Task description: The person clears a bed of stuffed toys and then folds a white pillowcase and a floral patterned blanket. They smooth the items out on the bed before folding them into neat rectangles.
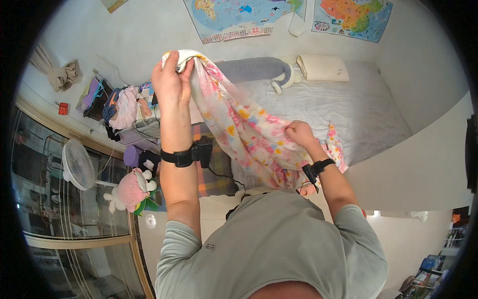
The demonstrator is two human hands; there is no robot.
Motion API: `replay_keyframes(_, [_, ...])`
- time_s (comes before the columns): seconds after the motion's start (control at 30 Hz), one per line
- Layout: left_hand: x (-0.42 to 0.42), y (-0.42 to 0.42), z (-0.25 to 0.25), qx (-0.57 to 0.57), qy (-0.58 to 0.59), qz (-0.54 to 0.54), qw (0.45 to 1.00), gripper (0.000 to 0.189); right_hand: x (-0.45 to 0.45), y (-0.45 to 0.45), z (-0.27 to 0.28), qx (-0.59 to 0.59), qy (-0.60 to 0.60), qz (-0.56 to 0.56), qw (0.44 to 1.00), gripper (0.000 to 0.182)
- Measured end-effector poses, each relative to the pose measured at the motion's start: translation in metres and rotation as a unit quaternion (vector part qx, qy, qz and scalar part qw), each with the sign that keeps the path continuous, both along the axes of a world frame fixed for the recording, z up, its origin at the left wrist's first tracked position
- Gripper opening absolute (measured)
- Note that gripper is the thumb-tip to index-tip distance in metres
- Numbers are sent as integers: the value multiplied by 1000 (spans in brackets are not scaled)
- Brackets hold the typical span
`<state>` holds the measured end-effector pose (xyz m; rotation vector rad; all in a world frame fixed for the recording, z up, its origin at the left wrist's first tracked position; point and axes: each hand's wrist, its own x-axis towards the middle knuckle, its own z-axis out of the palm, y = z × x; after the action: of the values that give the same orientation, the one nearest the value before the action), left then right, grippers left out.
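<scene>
A large floral cloth (239, 130), white with pink, yellow and blue patterns, hangs in folds between my hands. My left hand (171, 80) is raised high and pinches one gathered end between thumb and fingers. Lower and to the right, my right hand (300, 133) is curled closed on the cloth's edge. Part of the cloth drapes over the bed's front edge, and one corner peaks to the right of my right wrist. The cloth's lower end is hidden by my torso. Each of my forearms wears a black strap with a small device.
Behind the cloth is a bed with a grey sheet (368, 108), bearing a long grey bolster (250, 69) and a cream pillow (325, 68). A plaid cushion (214, 164) lies left of the cloth. Further left are piled clothes (125, 108), a white fan (77, 164) and a pink plush toy (131, 190).
</scene>
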<state>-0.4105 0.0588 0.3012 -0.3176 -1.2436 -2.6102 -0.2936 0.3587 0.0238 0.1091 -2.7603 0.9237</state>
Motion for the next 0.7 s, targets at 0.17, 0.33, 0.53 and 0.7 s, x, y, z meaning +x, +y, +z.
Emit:
replay_keyframes(0.17, [2,34,0,-3,32,-31,999,15,18,-46,-7,-32,-22,110,993,13])
replay_keyframes(0.33, [-25,60,-2,-26,9,-4,1000,13,28,-12,-7,-81,30,93,992,13])
replay_keyframes(0.53, [-36,139,-24,-40,9,-60,997,12,36,108,61,-113,150,-428,884,31])
replay_keyframes(0.7, [-16,229,-17,-45,38,-140,988,13,41,31,37,13,61,-301,952,24])
